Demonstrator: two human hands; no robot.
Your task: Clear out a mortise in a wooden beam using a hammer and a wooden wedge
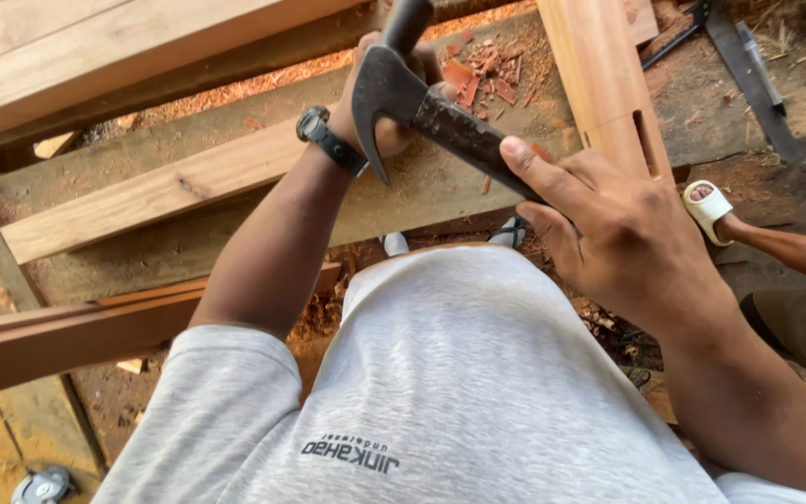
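My right hand (608, 224) grips the dark handle of a claw hammer (450, 131), index finger stretched along it. The hammer's steel head (380, 84) is raised in front of my left hand (394, 131), claw curving downward. My left hand, a black watch (324, 135) on its wrist, is curled over a pale plank (188, 182); the hammer head hides whatever the fingers enclose. My grey shirt fills the lower part of the view.
Reddish wood chips (478, 75) lie on the planks beyond my hands. A reddish beam with a cut slot (608, 103) runs at upper right. Another person's foot in a white sandal (706, 210) is at right. A steel square (748, 65) lies top right.
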